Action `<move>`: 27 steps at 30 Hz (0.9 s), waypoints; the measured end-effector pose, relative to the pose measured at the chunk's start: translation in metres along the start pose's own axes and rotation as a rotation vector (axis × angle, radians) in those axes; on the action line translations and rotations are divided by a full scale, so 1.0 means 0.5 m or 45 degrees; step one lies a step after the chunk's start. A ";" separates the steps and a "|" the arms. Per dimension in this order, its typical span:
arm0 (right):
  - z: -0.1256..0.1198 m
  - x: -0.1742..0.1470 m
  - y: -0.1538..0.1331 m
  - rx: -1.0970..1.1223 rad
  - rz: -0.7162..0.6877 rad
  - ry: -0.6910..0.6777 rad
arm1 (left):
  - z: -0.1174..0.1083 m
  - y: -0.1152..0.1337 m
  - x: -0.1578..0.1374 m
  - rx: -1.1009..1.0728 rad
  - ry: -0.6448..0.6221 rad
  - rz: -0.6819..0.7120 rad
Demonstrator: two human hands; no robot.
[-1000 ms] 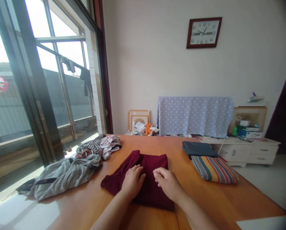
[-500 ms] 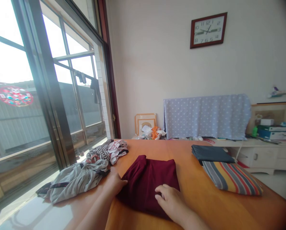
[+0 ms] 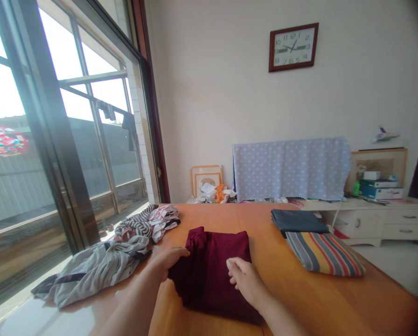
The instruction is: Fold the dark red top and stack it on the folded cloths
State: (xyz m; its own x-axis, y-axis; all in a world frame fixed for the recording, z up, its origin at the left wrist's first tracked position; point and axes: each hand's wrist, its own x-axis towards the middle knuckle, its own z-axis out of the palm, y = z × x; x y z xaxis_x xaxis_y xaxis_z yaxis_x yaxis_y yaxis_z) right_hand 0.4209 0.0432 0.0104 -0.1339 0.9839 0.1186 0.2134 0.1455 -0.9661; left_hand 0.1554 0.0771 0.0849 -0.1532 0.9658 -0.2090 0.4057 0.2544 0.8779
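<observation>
A folded maroon garment (image 3: pixel 219 266) lies on the wooden table in front of me. My left hand (image 3: pixel 172 259) pinches its left edge, where the cloth is lifted and bunched. Over the right part of the cloth is my right hand (image 3: pixel 244 277), its fingers loosely curled and apart, with nothing visible in them; whether it touches the fabric I cannot tell. Left of my left hand sits a crumpled grey garment (image 3: pixel 100 268), with a striped black-and-white cloth (image 3: pixel 135 223) and a pink-white patterned cloth (image 3: pixel 164 219) behind it.
On the right side of the wooden table (image 3: pixel 286 298) lie a folded dark blue cloth (image 3: pixel 298 221) and a folded multicoloured striped cloth (image 3: pixel 326 254). A large window (image 3: pixel 90 140) borders the left. Beyond the table are a dotted blue cover (image 3: pixel 289 170) and a white cabinet (image 3: pixel 370 224).
My left hand has raised the garment's left edge and drawn it inward. My right hand has shifted slightly up the cloth. The whole view has turned a little to the right.
</observation>
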 end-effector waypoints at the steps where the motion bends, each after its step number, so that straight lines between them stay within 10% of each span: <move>1: -0.003 0.003 0.000 0.074 0.052 0.002 | 0.005 0.014 -0.002 -0.029 -0.067 -0.002; 14: -0.041 0.009 -0.005 0.474 0.322 0.036 | 0.200 0.071 -0.068 -0.060 -0.720 0.133; 27: -0.050 0.022 0.014 0.106 0.058 0.128 | 0.203 0.021 -0.046 0.015 -0.411 0.349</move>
State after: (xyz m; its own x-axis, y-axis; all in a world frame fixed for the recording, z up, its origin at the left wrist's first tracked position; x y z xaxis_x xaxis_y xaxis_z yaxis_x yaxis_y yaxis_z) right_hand 0.4451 0.0577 0.0106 -0.0277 0.9954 0.0922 0.1352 0.0951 -0.9862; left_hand 0.2549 0.0627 0.0553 0.2510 0.9634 -0.0942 0.4029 -0.0155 0.9151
